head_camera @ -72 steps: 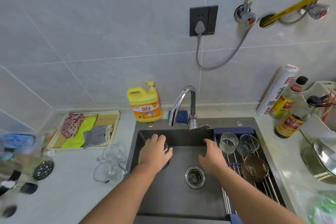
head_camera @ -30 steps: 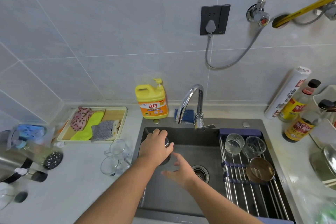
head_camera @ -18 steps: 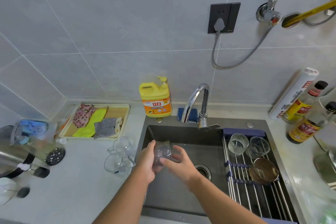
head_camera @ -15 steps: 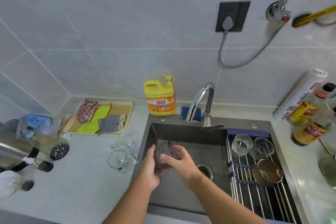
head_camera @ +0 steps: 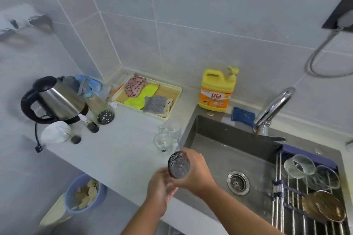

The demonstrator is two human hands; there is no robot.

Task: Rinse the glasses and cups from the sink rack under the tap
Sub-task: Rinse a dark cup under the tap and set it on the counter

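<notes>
A smoky patterned glass [head_camera: 178, 165] is tipped with its base toward me, over the sink's left rim. My right hand [head_camera: 194, 174] grips its side from the right. My left hand [head_camera: 159, 187] cups its lower end from below. On the wire sink rack [head_camera: 286, 208] at the right lie two clear glasses [head_camera: 299, 166] [head_camera: 327, 176] and a brown cup [head_camera: 322, 206]. The chrome tap [head_camera: 273, 108] stands behind the sink [head_camera: 219, 145]; I see no water running from it.
Two clear glass mugs [head_camera: 168, 137] stand on the counter just left of the sink. Farther left are a steel kettle [head_camera: 55, 99], small bottles and a tray of cloths [head_camera: 147, 96]. A yellow detergent bottle [head_camera: 216, 91] and blue sponge [head_camera: 243, 115] sit behind the sink. A blue bin [head_camera: 84, 192] stands below.
My right hand came across from the rack side and joined my left on the glass. Both lifted it from inside the sink toward the left rim. My view swung left.
</notes>
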